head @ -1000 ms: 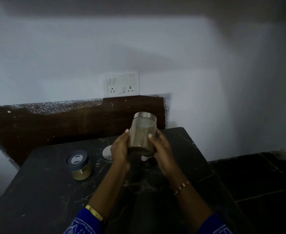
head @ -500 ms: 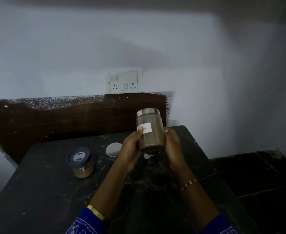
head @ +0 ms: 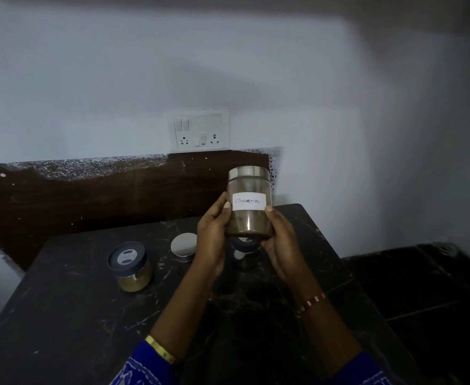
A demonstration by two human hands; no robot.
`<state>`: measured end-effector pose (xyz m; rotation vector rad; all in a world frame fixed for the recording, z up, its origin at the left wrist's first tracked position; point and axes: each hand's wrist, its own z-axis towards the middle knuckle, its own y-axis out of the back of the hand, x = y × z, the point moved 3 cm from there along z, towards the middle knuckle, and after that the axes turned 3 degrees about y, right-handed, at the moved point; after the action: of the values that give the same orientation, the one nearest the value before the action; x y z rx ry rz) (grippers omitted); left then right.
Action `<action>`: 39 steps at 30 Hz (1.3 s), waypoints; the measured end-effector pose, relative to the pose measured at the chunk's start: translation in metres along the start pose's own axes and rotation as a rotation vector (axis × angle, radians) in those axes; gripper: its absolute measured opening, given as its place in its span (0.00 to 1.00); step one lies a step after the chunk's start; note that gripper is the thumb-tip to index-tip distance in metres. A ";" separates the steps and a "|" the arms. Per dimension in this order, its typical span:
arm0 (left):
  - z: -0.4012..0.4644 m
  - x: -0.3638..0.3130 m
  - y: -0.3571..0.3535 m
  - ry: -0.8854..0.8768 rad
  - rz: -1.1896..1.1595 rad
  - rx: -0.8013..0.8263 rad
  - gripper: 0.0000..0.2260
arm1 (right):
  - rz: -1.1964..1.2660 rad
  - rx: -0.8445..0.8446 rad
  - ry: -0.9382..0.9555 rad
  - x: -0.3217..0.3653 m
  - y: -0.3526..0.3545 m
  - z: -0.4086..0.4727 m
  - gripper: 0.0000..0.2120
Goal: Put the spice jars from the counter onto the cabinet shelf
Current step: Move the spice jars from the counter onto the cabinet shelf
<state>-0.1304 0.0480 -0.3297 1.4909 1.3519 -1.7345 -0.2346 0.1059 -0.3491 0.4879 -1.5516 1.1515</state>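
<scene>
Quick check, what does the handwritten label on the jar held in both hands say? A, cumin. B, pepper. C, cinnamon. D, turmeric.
C: the white label on the jar, held between the left hand and the right hand, reads "Cinnamon" in handwriting.

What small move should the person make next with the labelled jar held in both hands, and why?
Probably lift the metal-lidded glass jar with the white handwritten label away toward the shelf, which is out of view. The left hand and right hand hold it upright above the black marble counter, label facing the camera, apparently just read. Other jars wait below.
</scene>
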 end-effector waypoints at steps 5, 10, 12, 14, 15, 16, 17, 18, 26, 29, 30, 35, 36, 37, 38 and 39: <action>-0.002 -0.002 -0.002 -0.031 0.004 0.008 0.16 | 0.016 0.004 -0.017 0.001 0.000 0.000 0.09; -0.004 -0.008 -0.005 -0.047 0.006 0.003 0.15 | -0.004 0.020 -0.008 0.003 0.000 0.002 0.10; -0.004 -0.010 -0.005 -0.059 0.002 0.004 0.15 | 0.007 0.022 -0.004 0.005 -0.001 0.002 0.10; -0.004 -0.011 -0.005 -0.075 0.013 0.008 0.15 | 0.012 0.024 0.002 0.007 -0.002 0.002 0.09; -0.003 -0.012 -0.005 -0.080 0.020 0.012 0.15 | 0.010 0.026 0.007 0.008 -0.003 0.003 0.09; -0.003 -0.012 -0.005 -0.083 0.024 0.017 0.15 | 0.003 0.027 0.010 0.009 -0.004 0.003 0.08; -0.002 -0.014 -0.005 -0.083 0.027 0.020 0.15 | -0.011 0.029 0.015 0.010 -0.005 0.004 0.08; -0.002 -0.016 -0.006 -0.084 0.025 0.021 0.15 | -0.030 0.037 0.023 0.013 -0.006 0.005 0.08; 0.015 -0.084 -0.026 -0.254 0.121 0.071 0.18 | -0.165 0.169 0.190 0.077 -0.038 0.035 0.16; 0.028 -0.132 -0.039 -0.374 0.173 0.057 0.18 | -0.251 0.197 0.300 0.121 -0.061 0.051 0.18; 0.031 -0.150 -0.045 -0.423 0.185 0.054 0.18 | -0.285 0.209 0.347 0.138 -0.069 0.056 0.17; 0.042 -0.233 -0.072 -0.662 0.287 0.094 0.18 | -0.417 0.236 0.586 0.224 -0.106 0.076 0.15; 0.046 -0.248 -0.077 -0.696 0.298 0.100 0.18 | -0.438 0.226 0.633 0.239 -0.112 0.081 0.16; 0.049 -0.262 -0.082 -0.722 0.305 0.109 0.18 | -0.447 0.217 0.675 0.253 -0.119 0.085 0.17; 0.052 -0.275 -0.088 -0.742 0.310 0.122 0.18 | -0.444 0.211 0.708 0.267 -0.125 0.089 0.18; 0.054 -0.288 -0.094 -0.758 0.311 0.141 0.18 | -0.434 0.207 0.731 0.280 -0.130 0.094 0.19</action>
<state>-0.1509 -0.0300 -0.0330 0.8769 0.5856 -1.9146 -0.2701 0.0397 -0.0353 0.4423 -0.6595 0.9925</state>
